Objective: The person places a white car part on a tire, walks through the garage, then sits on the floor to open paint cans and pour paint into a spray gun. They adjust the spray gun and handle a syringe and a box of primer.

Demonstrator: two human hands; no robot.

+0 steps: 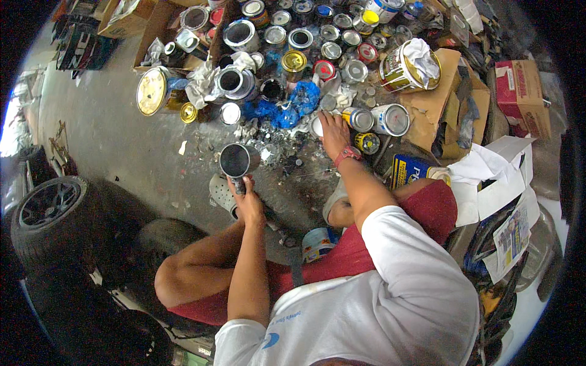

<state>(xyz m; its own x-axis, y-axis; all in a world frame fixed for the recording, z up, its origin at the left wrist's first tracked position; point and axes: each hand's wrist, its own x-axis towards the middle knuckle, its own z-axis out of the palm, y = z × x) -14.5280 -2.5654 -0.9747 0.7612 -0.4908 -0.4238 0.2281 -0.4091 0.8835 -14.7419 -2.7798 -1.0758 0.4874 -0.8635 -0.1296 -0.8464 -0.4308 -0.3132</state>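
Just ahead of the left hand [249,207], we see a round cup [237,161] with a dark inside, its handle [239,185] gripped by that hand. Forward and rightward, the right hand [334,137] lies over a pale can [316,127]; whether it grips, we cannot quite tell. Beside it stands a yellow-labelled can [360,120].

Lettering stands on four items. Blue container [410,171], right of the right hand [334,135]: large white characters. Red-and-brown carton [520,97], farther right: printed panel. Paper sheet [511,239], lower right: small print. White shirt [366,317], below the hands: blue lettering.
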